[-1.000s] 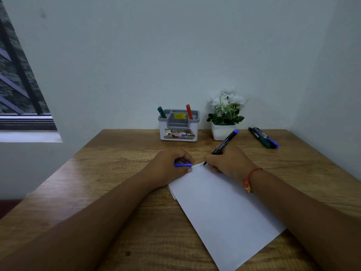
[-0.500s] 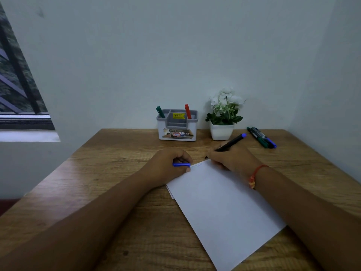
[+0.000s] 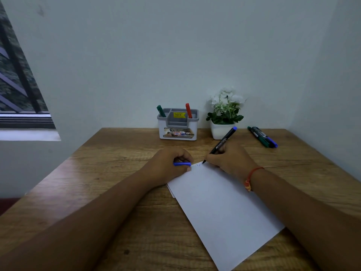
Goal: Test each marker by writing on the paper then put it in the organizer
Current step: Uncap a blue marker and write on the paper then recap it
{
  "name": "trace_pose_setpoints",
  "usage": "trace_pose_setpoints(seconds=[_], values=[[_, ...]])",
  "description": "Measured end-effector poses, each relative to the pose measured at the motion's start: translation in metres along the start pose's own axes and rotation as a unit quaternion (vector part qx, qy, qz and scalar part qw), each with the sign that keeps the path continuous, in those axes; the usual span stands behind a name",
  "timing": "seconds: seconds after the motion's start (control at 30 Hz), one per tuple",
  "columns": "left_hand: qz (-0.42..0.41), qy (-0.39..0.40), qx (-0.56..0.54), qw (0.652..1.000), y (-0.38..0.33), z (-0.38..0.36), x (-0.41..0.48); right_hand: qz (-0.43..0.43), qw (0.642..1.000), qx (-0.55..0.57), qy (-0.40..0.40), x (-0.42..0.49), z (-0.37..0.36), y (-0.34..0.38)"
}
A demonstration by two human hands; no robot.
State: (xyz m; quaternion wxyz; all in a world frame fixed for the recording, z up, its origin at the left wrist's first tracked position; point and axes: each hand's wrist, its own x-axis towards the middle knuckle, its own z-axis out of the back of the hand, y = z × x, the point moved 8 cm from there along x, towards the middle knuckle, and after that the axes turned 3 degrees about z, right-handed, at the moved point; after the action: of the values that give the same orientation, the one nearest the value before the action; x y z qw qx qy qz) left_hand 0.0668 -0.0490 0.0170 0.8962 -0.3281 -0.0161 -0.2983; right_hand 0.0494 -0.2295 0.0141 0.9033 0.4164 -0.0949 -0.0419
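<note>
A view from a person's head looks down at two bare forearms reaching over a wooden bench [image 3: 97, 173] set against a pale wall. One sheet of white paper [image 3: 220, 208] lies at an angle between the arms, with the edge of a second sheet just showing beneath its left side. The right hand [image 3: 228, 161] has its grip closed around one black marker [image 3: 222, 142] with a blue end. The marker is tilted away from the person, and its tip touches the far corner of the paper beside a few faint marks. The left hand [image 3: 166, 165] rests on the same far edge of the paper, fingers curled around one blue cap [image 3: 182, 164]. The two hands are near each other but apart. At the back of the bench, by the wall, stands one white and grey organizer [image 3: 176, 132] with a yellow price sticker. It holds two markers: a green marker [image 3: 160, 110] leaning in its left compartment and a red marker [image 3: 188, 110] in its right. Just to its right is one small white pot of white flowers [image 3: 221, 131]. The held marker's blue end crosses in front of this pot. Farther right, at least two loose markers [image 3: 261, 136] lie side by side on the bench, one green and one with a blue end. A red thread bracelet [image 3: 252, 173] circles the right wrist. One barred window [image 3: 17, 85] shows at far left.
</note>
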Motion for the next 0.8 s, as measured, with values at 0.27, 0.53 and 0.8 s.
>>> trace_pose_setpoints(seconds=[0.27,0.53,0.8], values=[[-0.005,-0.001,-0.002,1.0,0.0005,-0.0006,0.0011,0.01,0.999,-0.019,-0.033,0.0005,0.0017,-0.0024],[-0.001,-0.001,-0.005,1.0,0.0022,-0.0015,0.0016,0.002,1.0,0.01,-0.015,0.0013,0.0004,-0.0065],[-0.01,0.0,0.001,1.0,0.0022,-0.0022,0.0022,0.005,1.0,0.009,-0.017,0.0017,0.0,-0.006]])
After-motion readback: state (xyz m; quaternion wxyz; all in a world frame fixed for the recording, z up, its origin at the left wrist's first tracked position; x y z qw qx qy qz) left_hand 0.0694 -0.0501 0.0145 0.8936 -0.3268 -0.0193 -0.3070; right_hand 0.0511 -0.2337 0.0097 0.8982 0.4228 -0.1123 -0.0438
